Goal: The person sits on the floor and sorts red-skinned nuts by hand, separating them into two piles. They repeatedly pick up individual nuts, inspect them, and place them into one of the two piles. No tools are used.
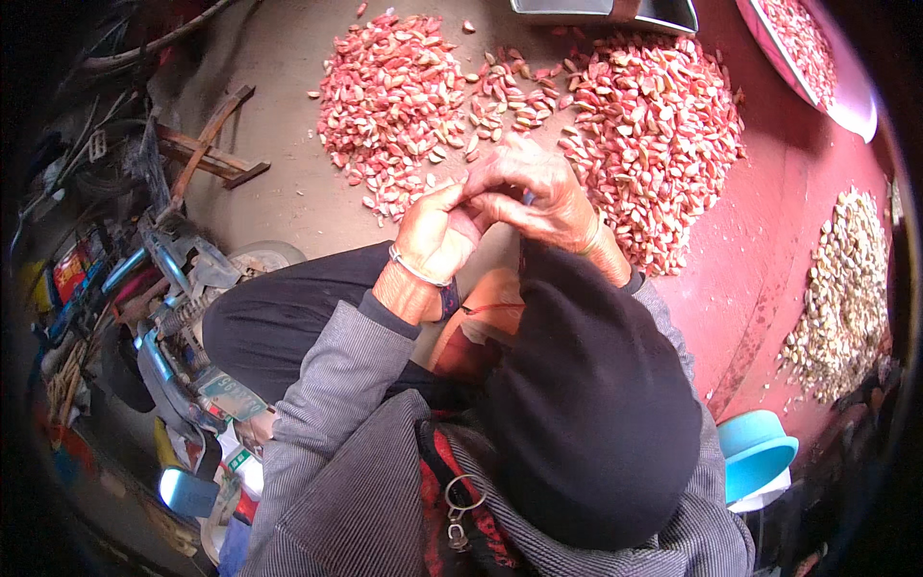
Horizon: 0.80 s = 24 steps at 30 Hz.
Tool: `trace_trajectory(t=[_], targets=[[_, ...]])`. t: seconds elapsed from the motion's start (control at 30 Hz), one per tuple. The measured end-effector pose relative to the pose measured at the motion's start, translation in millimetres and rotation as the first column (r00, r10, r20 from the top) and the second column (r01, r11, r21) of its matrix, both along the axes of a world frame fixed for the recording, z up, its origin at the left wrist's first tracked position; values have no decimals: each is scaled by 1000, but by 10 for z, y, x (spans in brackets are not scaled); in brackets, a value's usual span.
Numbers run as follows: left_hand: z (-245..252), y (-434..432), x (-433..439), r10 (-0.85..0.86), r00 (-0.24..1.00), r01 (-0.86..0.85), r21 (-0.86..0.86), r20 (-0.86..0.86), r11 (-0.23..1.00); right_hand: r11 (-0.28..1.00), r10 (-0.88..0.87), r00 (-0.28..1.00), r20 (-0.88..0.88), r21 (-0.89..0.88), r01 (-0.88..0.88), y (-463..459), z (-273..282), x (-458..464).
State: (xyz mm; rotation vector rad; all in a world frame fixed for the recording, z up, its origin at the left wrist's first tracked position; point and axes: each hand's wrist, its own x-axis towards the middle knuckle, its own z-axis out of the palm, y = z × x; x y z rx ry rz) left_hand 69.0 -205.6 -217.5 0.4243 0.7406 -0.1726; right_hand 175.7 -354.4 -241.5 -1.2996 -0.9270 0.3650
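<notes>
My left hand (443, 231), with a silver bangle at its wrist, is turned palm up in front of my lap. My right hand (541, 191) meets it from the right, the fingers of both hands bent together. What lies between the fingertips is hidden; a small blue spot shows at the right-hand fingers. Beyond the hands spreads a pile of pinkish seeds or cloves (393, 94) at the left, and a larger pinkish pile (656, 137) at the right. A small scatter of the same pieces (512, 94) links the two piles.
A metal tray (570, 7) stands at the top, a pink basin (851, 119) of pieces at the top right. A paler pile (844, 303) lies far right, with a turquoise bowl (757, 454) below it. At left are a wooden frame (209, 151) and a parked vehicle's metal parts (166, 267).
</notes>
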Motion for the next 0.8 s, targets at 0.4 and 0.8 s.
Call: trace_trajectory(t=[0.4, 0.8], targets=[[444, 56, 9, -71, 990, 63, -63, -123, 996, 967, -235, 943, -237, -151, 204, -142, 23, -132], [317, 105, 235, -356, 931, 354, -44, -76, 934, 318, -447, 788, 424, -748, 583, 231, -1386, 339]])
